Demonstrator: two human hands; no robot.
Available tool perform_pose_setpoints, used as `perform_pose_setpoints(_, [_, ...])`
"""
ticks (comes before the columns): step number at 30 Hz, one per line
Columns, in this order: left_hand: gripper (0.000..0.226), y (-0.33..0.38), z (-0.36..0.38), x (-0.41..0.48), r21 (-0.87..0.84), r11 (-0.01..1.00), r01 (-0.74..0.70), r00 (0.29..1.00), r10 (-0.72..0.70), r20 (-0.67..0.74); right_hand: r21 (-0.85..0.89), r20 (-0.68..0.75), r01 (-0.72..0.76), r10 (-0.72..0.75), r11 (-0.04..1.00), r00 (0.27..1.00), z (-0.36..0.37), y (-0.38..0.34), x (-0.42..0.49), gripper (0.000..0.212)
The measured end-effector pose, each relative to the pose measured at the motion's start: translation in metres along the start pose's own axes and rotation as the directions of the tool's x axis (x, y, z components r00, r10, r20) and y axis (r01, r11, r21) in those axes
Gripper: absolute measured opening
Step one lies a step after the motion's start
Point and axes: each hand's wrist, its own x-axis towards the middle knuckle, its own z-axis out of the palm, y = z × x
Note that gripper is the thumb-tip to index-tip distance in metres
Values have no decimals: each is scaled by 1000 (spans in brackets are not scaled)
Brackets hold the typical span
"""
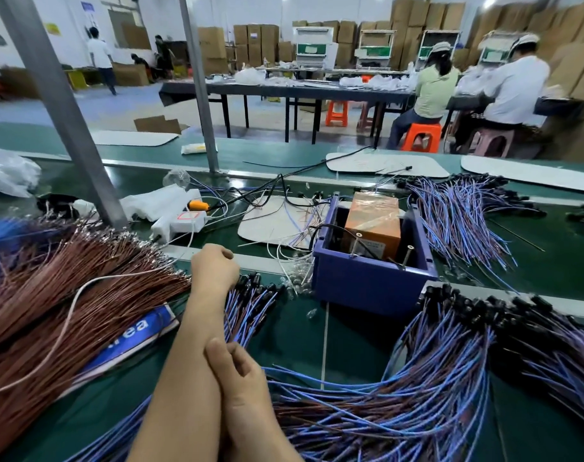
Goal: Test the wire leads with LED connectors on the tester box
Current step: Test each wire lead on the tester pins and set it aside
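- Cardboard cartons [257, 45] were stacked along the back wall of a workshop, where two seated workers [437, 85] sat on plastic stools at a long dark table [284, 91].
- Nearer, a green belt-like surface [350, 345] carried everything, with a slanted grey metal post [60, 105] rising from it on the left.
- The blue plastic tester box [367, 285] stood right of centre on the surface, open at the top, with an orange tape-wrapped block [373, 218] inside and thin metal pins sticking up beside the block.
- A fan of blue-and-brown wire leads with black LED connectors [250, 308] lay just left of the box, connectors pointing away from the person.
- The left hand [214, 268] reached out over those connectors, knuckles up and fingers curled under; I cannot tell whether its grip held one.
- The right hand [240, 375] lay against the left forearm, its grip closed, thumb and forefinger pinching a single thin brown lead [229, 328] that ran up toward the left hand.
- A large heap of blue-and-brown leads [433, 395] sprawled right of the hands, and another heap [460, 211] lay behind the box.
- A mass of bare brown wires [67, 288] covered the left side, with a white power strip [180, 223] beyond it.
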Motion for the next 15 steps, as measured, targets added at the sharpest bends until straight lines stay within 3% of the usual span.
perform_pose_setpoints(4, [46,10,-3,-6,-139,989,-52,987,30,-157,145,27,-58,55,988,998,5,-8,-3,46])
perform_pose_setpoints(7, [51,14,-4,-11,-225,969,-104,967,45,-253,148,20,-88,86,985,996,2,-9,-6,51])
perform_pose_setpoints(11, [43,16,-3,-14,-272,949,-158,938,59,-341,97,-39,-67,71,993,997,0,-10,-9,54])
perform_pose_setpoints(15, [40,30,-7,-14,-375,886,-272,922,129,-365,154,60,-116,108,981,992,4,-22,-17,56])
